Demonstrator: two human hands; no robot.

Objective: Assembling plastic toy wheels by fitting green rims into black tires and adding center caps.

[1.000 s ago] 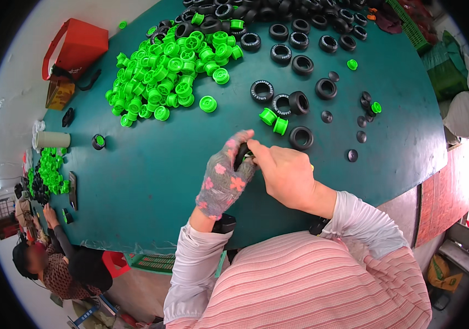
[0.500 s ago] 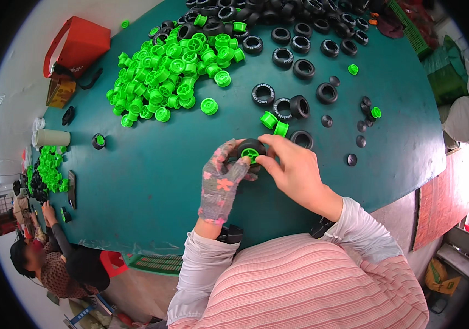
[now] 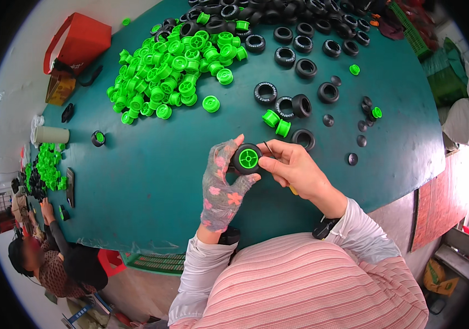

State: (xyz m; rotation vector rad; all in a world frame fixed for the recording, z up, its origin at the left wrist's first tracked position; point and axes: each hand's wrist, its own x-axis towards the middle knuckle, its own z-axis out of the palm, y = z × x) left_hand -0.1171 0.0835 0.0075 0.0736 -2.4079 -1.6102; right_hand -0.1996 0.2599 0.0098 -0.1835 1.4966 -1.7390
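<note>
I have the left hand (image 3: pixel 223 186) clamping its grip around a black-and-green wheel (image 3: pixel 247 159) above the tabletop (image 3: pixel 146 186), probably to steady its green face upward. My right hand (image 3: pixel 303 172) grips a yellow-handled tool (image 3: pixel 293 190), thumb at the wheel's edge, perhaps bracing it.

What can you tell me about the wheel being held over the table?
The wheel is round: a black, rubbery-looking tyre around a bright green, plastic-looking spoked hub. The hub's open face points up toward the camera. The gloved left hand holds it from the left; the right hand appears to touch its right edge.
</note>
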